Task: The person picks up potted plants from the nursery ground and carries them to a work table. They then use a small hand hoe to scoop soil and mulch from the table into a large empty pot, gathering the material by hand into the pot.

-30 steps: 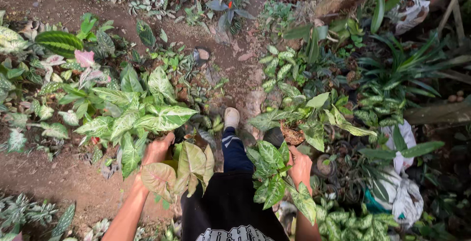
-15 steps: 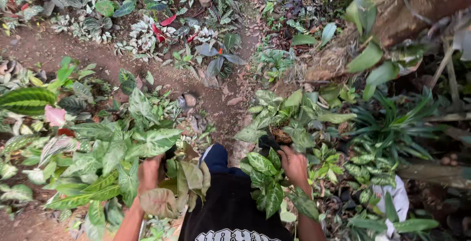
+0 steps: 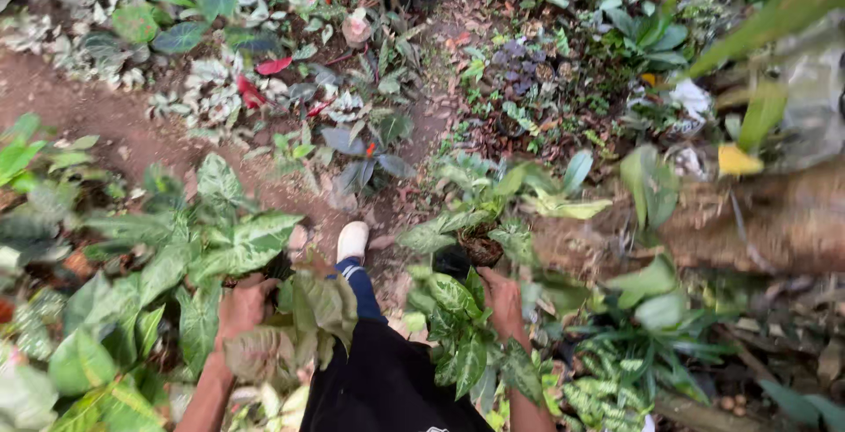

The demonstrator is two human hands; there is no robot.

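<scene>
While hands [image 3: 370, 304] carry plants [image 3: 458, 326], crowding foliage [image 3: 176, 256] alongside path [image 3: 106, 124].

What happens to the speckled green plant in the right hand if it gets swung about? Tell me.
Its leaves would likely flop: the speckled plant hangs on thin stems below the right hand. It is probably light, since one hand carries it alone. The broad leaves look soft and may tear if they brush the dense plants beside the dirt path.
</scene>
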